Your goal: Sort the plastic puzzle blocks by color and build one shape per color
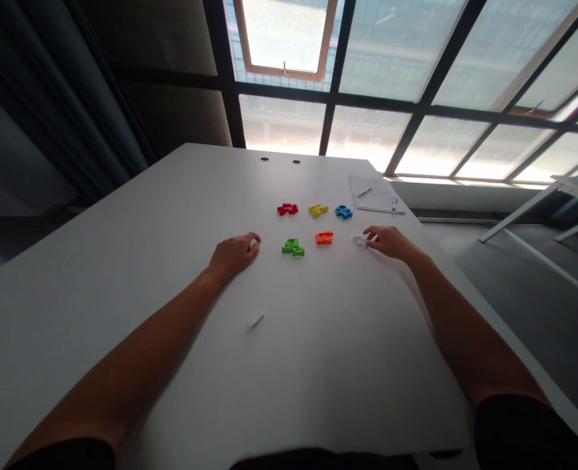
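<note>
My left hand (237,252) rests on the white table with curled fingers around a small white piece (254,244). At the right, my right hand (387,241) touches some white pieces (359,241) with its fingertips; whether it grips one is too small to tell. Between the hands lie green pieces (293,247) and an orange piece (324,238). Behind them sit red pieces (288,209), yellow pieces (318,210) and blue pieces (343,212) in a row. A lone white piece (256,320) lies nearer to me, below my left hand.
Papers (377,194) with pens on them lie at the table's back right. Two round holes sit near the far edge of the table (230,385). Windows rise behind, a dark curtain (49,85) hangs at the left, and a white frame stands at the right.
</note>
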A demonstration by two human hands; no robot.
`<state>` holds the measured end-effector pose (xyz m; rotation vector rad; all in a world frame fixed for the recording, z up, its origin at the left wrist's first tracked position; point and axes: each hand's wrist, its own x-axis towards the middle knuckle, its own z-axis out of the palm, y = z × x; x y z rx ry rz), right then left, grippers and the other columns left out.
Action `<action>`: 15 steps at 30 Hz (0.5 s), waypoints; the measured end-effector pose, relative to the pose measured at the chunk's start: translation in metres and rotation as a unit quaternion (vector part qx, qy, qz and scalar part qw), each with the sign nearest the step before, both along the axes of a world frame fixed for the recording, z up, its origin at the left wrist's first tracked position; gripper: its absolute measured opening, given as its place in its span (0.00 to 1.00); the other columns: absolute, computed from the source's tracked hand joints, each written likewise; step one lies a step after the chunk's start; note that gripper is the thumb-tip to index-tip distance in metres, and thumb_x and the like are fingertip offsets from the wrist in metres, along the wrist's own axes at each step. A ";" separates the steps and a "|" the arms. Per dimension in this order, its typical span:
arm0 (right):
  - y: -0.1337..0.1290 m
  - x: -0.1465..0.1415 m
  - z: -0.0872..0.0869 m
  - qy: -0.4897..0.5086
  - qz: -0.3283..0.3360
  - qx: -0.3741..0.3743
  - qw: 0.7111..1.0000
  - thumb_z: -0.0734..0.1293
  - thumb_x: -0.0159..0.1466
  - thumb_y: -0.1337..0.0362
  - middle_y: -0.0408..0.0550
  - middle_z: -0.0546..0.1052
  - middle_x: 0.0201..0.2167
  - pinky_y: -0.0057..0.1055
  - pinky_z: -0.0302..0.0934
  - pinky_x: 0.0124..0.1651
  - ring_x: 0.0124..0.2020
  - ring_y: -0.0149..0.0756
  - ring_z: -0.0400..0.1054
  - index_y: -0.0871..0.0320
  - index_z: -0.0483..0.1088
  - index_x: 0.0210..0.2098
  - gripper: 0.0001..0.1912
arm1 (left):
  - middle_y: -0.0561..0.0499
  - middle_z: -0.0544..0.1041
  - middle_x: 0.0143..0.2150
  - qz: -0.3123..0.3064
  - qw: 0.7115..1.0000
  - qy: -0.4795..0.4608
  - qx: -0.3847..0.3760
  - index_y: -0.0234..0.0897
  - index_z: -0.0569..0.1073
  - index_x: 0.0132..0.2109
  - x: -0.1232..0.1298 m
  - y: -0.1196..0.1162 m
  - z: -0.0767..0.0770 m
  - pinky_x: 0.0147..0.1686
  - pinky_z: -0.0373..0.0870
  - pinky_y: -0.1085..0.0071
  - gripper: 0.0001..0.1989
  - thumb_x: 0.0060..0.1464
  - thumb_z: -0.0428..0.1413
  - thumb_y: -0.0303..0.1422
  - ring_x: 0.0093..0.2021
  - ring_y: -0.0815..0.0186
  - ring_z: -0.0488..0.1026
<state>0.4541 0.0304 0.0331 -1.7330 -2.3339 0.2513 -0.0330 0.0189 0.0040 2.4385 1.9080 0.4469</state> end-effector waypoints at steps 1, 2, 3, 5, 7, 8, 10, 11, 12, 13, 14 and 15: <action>-0.001 0.000 0.001 -0.002 0.000 0.005 1.000 0.70 0.67 0.63 0.51 0.86 0.42 0.37 0.72 0.45 0.38 0.43 0.80 0.58 0.78 0.53 0.16 | 0.50 0.84 0.40 0.000 1.000 0.000 0.000 0.48 0.78 0.54 0.000 0.000 0.000 0.38 0.69 0.67 0.16 0.66 0.50 0.42 0.40 0.56 0.80; -0.002 0.000 0.003 -0.005 -0.001 0.011 1.000 0.70 0.68 0.63 0.51 0.85 0.42 0.36 0.72 0.44 0.38 0.43 0.80 0.58 0.78 0.53 0.15 | 0.50 0.84 0.40 -0.001 1.000 0.001 0.000 0.48 0.78 0.54 0.000 0.000 0.000 0.38 0.69 0.67 0.16 0.66 0.50 0.42 0.40 0.56 0.80; -0.003 -0.001 0.006 -0.008 -0.001 0.017 1.000 0.69 0.68 0.63 0.51 0.85 0.41 0.36 0.72 0.44 0.38 0.42 0.80 0.58 0.78 0.53 0.15 | 0.50 0.84 0.40 -0.001 1.000 0.001 -0.001 0.48 0.78 0.54 0.000 0.000 0.000 0.38 0.69 0.67 0.16 0.66 0.50 0.42 0.40 0.57 0.80; -0.005 -0.006 0.013 -0.015 0.004 0.029 0.999 0.68 0.69 0.63 0.51 0.85 0.40 0.35 0.71 0.44 0.37 0.42 0.80 0.58 0.79 0.52 0.14 | 0.50 0.84 0.41 0.002 1.000 0.002 -0.003 0.48 0.78 0.54 0.001 -0.001 0.001 0.39 0.69 0.67 0.16 0.66 0.50 0.42 0.41 0.57 0.80; -0.011 -0.022 0.019 -0.019 0.024 0.039 0.999 0.68 0.69 0.65 0.52 0.85 0.39 0.35 0.70 0.43 0.36 0.42 0.79 0.58 0.80 0.51 0.13 | 0.50 0.84 0.41 0.004 1.000 0.002 -0.004 0.48 0.78 0.54 0.001 -0.001 0.001 0.39 0.69 0.67 0.17 0.66 0.50 0.42 0.41 0.57 0.80; -0.015 -0.035 0.021 -0.017 0.042 0.047 0.998 0.67 0.69 0.66 0.52 0.85 0.39 0.34 0.69 0.42 0.36 0.41 0.78 0.58 0.80 0.50 0.12 | 0.49 0.84 0.42 0.005 1.000 0.002 -0.005 0.48 0.78 0.54 0.002 -0.001 0.002 0.39 0.70 0.67 0.17 0.66 0.50 0.42 0.41 0.56 0.81; -0.031 -0.071 0.020 -0.016 0.092 0.074 0.993 0.66 0.70 0.68 0.53 0.84 0.41 0.33 0.68 0.42 0.36 0.41 0.78 0.57 0.80 0.48 0.12 | 0.49 0.84 0.42 0.005 1.000 0.004 -0.007 0.48 0.78 0.54 0.002 -0.001 0.002 0.39 0.70 0.66 0.17 0.66 0.50 0.42 0.41 0.56 0.81; -0.042 -0.093 0.017 -0.010 0.127 0.093 0.987 0.65 0.70 0.68 0.52 0.84 0.41 0.34 0.68 0.42 0.36 0.40 0.77 0.56 0.80 0.47 0.11 | 0.49 0.84 0.42 0.004 1.000 0.005 -0.009 0.48 0.78 0.54 0.002 -0.001 0.002 0.40 0.71 0.66 0.17 0.66 0.50 0.42 0.41 0.56 0.81; -0.056 -0.116 0.012 -0.002 0.173 0.108 0.979 0.65 0.71 0.69 0.52 0.84 0.40 0.34 0.68 0.43 0.36 0.40 0.77 0.56 0.80 0.46 0.11 | 0.49 0.84 0.42 0.004 1.000 0.006 -0.010 0.48 0.78 0.55 0.001 -0.001 0.002 0.40 0.71 0.66 0.17 0.66 0.50 0.42 0.41 0.56 0.81; -0.072 -0.139 0.007 0.007 0.226 0.117 0.967 0.65 0.72 0.69 0.52 0.84 0.40 0.35 0.68 0.45 0.36 0.39 0.76 0.56 0.80 0.47 0.11 | 0.49 0.84 0.42 0.005 1.000 0.007 -0.010 0.48 0.78 0.55 0.001 -0.001 0.002 0.41 0.71 0.66 0.17 0.66 0.50 0.42 0.42 0.56 0.81; -0.089 -0.161 0.002 0.011 0.280 0.126 0.952 0.65 0.73 0.67 0.53 0.84 0.41 0.37 0.68 0.46 0.37 0.40 0.76 0.55 0.80 0.48 0.11 | 0.48 0.84 0.42 0.005 1.000 0.007 -0.009 0.47 0.78 0.55 0.001 -0.001 0.001 0.42 0.71 0.66 0.17 0.66 0.50 0.42 0.42 0.55 0.81; -0.106 -0.182 -0.003 0.016 0.327 0.131 0.936 0.65 0.74 0.66 0.54 0.83 0.44 0.38 0.68 0.49 0.40 0.41 0.76 0.55 0.79 0.52 0.12 | 0.48 0.84 0.42 0.006 1.000 0.006 -0.008 0.48 0.78 0.55 0.001 -0.001 0.001 0.42 0.71 0.66 0.17 0.66 0.50 0.42 0.42 0.55 0.81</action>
